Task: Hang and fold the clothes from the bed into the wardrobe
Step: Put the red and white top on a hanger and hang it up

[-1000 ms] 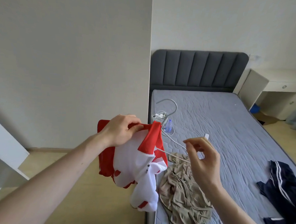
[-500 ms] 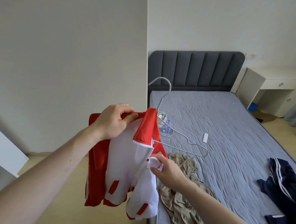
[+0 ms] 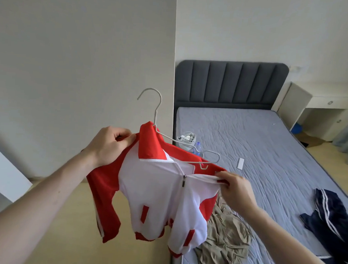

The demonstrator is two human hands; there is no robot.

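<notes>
At centre frame, the jacket point(image 3: 156, 191) is hanging in mid-air beside the bed point(image 3: 259, 140), half-mounted on the hanger point(image 3: 160, 115). The left hand point(image 3: 108, 146) is pinching the upper-left shoulder. The right hand point(image 3: 236, 189) is pinching the unzipped front edge, lower right. The hanger's long axis is running from upper left down to its exposed right end, lying just above the right hand. Judgement: that shoulder is waiting to be pulled over that end; the right hand is nearer.

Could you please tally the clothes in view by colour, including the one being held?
Red and white: 1, the jacket held up on the hanger
Khaki: 1, the crumpled garment on the bed
Navy with white stripes: 1, the garment on the bed
Total: 3
</notes>
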